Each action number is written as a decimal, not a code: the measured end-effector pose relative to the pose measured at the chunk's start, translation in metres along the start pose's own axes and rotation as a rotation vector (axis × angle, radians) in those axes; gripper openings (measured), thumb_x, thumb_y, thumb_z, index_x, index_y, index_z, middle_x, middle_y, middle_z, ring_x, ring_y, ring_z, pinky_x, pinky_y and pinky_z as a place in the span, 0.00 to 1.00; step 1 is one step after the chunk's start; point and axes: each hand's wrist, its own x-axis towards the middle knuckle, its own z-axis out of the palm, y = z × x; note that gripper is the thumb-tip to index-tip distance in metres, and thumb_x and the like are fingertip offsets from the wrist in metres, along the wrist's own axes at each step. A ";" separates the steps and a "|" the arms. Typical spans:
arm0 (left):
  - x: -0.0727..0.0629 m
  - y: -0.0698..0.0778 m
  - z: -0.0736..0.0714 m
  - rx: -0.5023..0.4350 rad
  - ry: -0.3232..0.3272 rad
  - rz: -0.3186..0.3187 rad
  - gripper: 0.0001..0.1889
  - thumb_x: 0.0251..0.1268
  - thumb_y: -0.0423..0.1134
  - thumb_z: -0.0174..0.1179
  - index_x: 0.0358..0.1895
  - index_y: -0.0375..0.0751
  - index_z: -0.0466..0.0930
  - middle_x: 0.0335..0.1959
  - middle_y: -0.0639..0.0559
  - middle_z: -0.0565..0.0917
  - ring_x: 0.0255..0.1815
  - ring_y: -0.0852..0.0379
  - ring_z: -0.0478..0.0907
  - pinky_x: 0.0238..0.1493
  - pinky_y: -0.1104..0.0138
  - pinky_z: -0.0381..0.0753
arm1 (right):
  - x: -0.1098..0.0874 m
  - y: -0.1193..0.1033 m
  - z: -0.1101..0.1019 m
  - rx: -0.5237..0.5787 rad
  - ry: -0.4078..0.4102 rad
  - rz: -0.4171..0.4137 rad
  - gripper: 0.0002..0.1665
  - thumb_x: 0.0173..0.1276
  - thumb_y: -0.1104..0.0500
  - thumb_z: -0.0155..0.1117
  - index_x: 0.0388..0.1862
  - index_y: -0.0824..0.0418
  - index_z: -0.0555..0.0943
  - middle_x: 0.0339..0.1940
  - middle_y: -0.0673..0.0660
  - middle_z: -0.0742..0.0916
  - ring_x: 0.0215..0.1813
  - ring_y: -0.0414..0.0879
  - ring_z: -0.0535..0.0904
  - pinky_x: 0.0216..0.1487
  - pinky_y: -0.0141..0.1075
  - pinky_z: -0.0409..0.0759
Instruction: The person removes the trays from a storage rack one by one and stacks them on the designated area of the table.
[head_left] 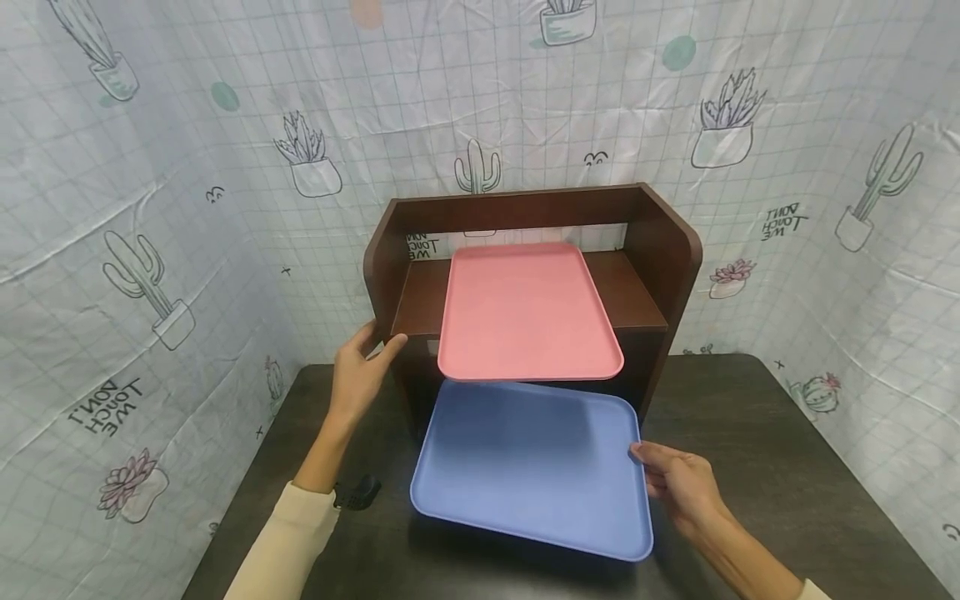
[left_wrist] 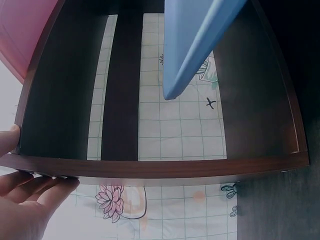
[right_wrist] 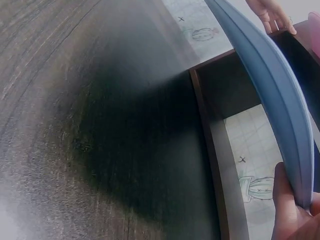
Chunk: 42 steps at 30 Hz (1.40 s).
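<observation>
A dark brown wooden shelf (head_left: pixel 663 250) stands on the table. A pink tray (head_left: pixel 528 312) lies on its upper board and sticks out past the front edge. My left hand (head_left: pixel 358 375) holds the shelf's left side; in the left wrist view the thumb and fingers (left_wrist: pixel 55 192) sit on either side of the panel edge. At its right edge, my right hand (head_left: pixel 681 483) pinches a blue tray (head_left: pixel 532 467), slightly tilted in front of the lower opening. A shadow falls on the table under that tray. The right wrist view shows the blue tray (right_wrist: pixel 272 85) edge-on, thumb against it.
The dark wood-grain table (head_left: pixel 750 467) extends to both sides of the shelf. A white cloth (head_left: pixel 240 167) with plant drawings hangs behind and at the sides. A black strap (head_left: pixel 358 493) shows at the left wrist.
</observation>
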 end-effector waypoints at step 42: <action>-0.001 0.001 0.000 0.011 -0.005 -0.022 0.32 0.73 0.53 0.70 0.73 0.39 0.78 0.73 0.40 0.81 0.78 0.43 0.75 0.73 0.47 0.79 | -0.003 0.056 -0.020 -0.169 -0.045 0.081 0.11 0.76 0.60 0.67 0.52 0.61 0.90 0.33 0.51 0.94 0.35 0.40 0.91 0.37 0.35 0.90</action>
